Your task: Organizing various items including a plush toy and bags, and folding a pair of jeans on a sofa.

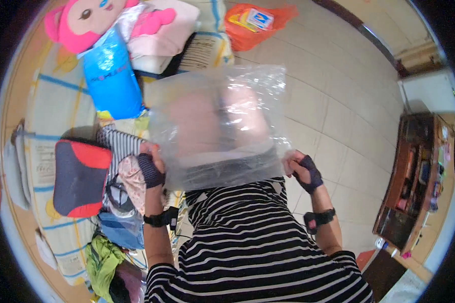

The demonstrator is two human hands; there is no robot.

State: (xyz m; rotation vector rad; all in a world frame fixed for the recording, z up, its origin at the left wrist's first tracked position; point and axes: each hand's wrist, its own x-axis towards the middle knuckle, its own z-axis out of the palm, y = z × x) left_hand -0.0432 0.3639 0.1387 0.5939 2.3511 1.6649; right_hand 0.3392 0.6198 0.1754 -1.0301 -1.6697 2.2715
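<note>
A large translucent plastic bag [220, 128] is spread above my lap, and my legs show through it as blurred shapes. On its left side, my left hand [151, 163] grips the edge near the lower corner. At the opposite edge my right hand [301, 168] pinches the plastic between thumb and fingers. Both hands wear dark fingerless gloves, and black straps circle the wrists. Whether the bag holds anything cannot be told.
Left, a bed [57, 117] carries a blue plastic package [112, 75], a pink plush toy [98, 19], a red and grey cushion [81, 178] and clothes. An orange plastic bag [250, 26] lies beyond; a wooden cabinet [409, 178] stands right.
</note>
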